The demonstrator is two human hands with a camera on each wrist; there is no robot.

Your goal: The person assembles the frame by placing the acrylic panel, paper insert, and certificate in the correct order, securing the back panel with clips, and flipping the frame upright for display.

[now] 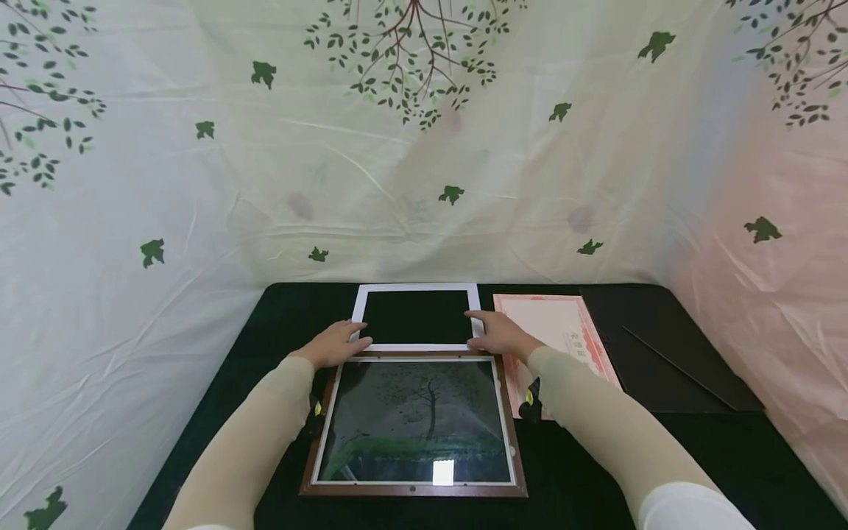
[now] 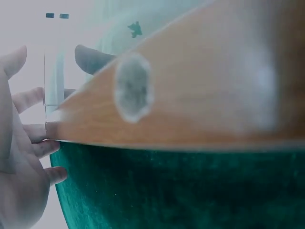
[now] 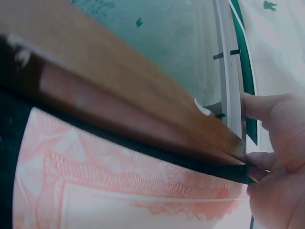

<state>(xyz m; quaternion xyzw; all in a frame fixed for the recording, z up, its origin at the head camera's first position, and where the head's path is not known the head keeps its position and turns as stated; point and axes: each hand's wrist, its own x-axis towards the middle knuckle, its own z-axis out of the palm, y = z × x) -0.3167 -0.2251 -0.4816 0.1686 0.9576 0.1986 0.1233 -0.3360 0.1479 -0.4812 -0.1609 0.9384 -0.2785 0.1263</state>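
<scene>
A white rectangular paper mat [image 1: 417,288] lies on the dark tabletop, the dark cloth showing through its window. My left hand [image 1: 334,344] is at the mat's near left corner, fingers extended over that side. Across from it, my right hand [image 1: 498,333] reaches to the mat's right side, its fingers and thumb resting on the border. Closer to me is a brown wooden picture frame [image 1: 411,490] with reflective glass [image 1: 384,416] inside a pale inner edge. Both wrists pass by its far corners. In the wrist views, the wooden frame hides part of the mat.
A pink-bordered certificate [image 1: 539,316] lies to the right, partly under my right forearm. Beyond it is a black backing board [image 1: 669,316] with a thin diagonal edge line [image 1: 682,369]. A leaf-print curtain [image 1: 424,235] encloses the dark table [image 1: 570,486].
</scene>
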